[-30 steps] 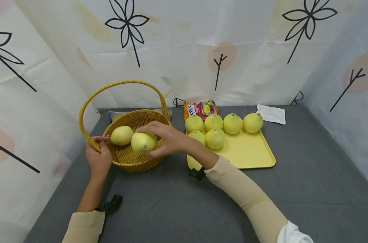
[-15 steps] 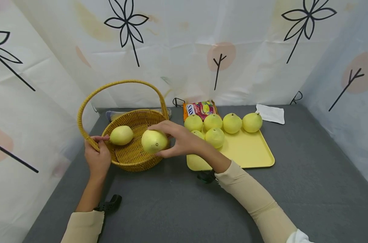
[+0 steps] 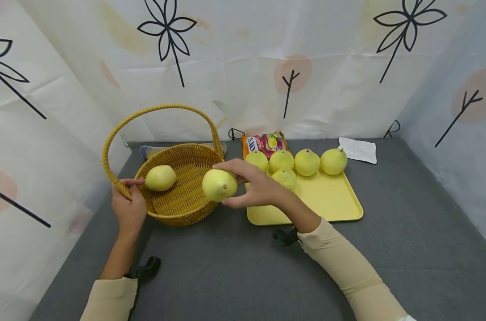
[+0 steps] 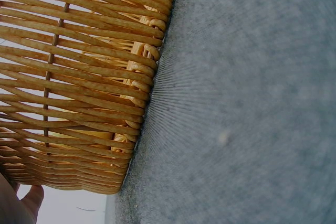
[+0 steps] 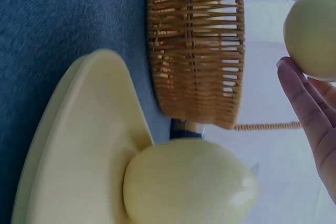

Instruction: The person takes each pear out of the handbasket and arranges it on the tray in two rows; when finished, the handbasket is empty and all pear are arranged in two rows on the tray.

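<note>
My left hand (image 3: 129,207) grips the left rim of a round wicker basket (image 3: 180,219) near the foot of its tall arched handle. One round yellow-green fruit (image 3: 160,178) lies inside, by that hand. My right hand (image 3: 255,183) holds another yellow-green fruit (image 3: 219,185) between thumb and fingers, raised over the basket's right edge. In the right wrist view this held fruit (image 5: 315,32) is off the table, with fingers (image 5: 302,90) beneath it. Woven wall of the basket (image 4: 68,77) fills much of the left wrist view; only a bit of the left hand (image 4: 21,205) shows.
Right of the basket lies a yellow tray (image 3: 331,200) with several similar fruits (image 3: 307,162), some partly hidden by my right arm. Behind it is a colourful snack packet (image 3: 264,143). A white cloth (image 3: 358,150) lies back right, and a plastic-wrapped item (image 3: 148,151) behind the basket.
My right hand has moved right with its fruit, from over the middle of the basket to its right edge. The left hand and basket stay in place.
</note>
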### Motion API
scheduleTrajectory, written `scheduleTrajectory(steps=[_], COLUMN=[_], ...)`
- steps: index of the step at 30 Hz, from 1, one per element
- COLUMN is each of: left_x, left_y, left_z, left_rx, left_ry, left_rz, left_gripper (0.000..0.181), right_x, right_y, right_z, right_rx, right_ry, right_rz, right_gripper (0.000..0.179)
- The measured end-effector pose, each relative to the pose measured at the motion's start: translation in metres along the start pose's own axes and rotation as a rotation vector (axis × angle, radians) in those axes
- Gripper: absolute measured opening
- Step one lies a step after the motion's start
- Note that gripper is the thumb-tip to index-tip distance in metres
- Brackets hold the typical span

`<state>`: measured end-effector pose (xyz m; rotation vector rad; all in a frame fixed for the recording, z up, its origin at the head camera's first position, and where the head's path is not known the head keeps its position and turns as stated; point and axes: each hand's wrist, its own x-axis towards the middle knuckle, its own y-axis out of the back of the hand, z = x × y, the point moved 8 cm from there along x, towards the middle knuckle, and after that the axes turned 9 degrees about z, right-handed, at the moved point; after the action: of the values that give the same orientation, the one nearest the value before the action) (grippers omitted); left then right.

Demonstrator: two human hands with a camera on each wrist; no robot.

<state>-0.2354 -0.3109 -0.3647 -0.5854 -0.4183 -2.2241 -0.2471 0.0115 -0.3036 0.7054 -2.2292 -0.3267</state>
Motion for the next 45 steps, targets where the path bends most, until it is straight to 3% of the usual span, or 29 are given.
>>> scheduleTrajectory(steps=[5,9,16,20,24,29,33,39,45], left_x=[0.002,0.001,-0.006,-0.008,-0.005,-0.001,0.000,-0.001,-0.008], left_y=[-0.001,0.000,0.004,0.005,0.004,0.002,0.001,0.001,0.003], left_z=[-0.001,0.004,0.034,0.041,0.032,0.006,-0.002,0.002,0.029], left_rx=[-0.026,-0.029,-0.038,-0.041,-0.044,-0.016,0.001,-0.001,-0.029], left_ry=[0.007,0.010,-0.009,-0.023,-0.015,0.005,0.007,-0.003,-0.006], left_rz=[0.000,-0.005,-0.010,-0.004,-0.001,-0.001,0.000,-0.003,-0.020], left_gripper=[0.023,0.022,0.021,0.020,0.020,0.021,0.019,0.020,0.021], right_x=[-0.008,-0.016,-0.023,-0.024,-0.026,-0.031,-0.035,-0.039,-0.048], right_y=[0.012,0.021,0.038,0.047,0.057,0.069,0.081,0.098,0.116], right_z=[0.003,0.009,0.013,0.013,0.012,0.016,0.018,0.018,0.020], right_rx=[-0.011,0.038,0.117,0.114,0.085,0.058,0.044,0.043,0.017], right_ry=[-0.064,-0.155,-0.180,-0.188,-0.185,-0.233,-0.269,-0.290,-0.332], right_rz=[0.032,0.063,0.106,0.114,0.133,0.170,0.199,0.228,0.250], right_gripper=[0.073,0.074,0.073,0.073,0.072,0.072,0.073,0.072,0.071])
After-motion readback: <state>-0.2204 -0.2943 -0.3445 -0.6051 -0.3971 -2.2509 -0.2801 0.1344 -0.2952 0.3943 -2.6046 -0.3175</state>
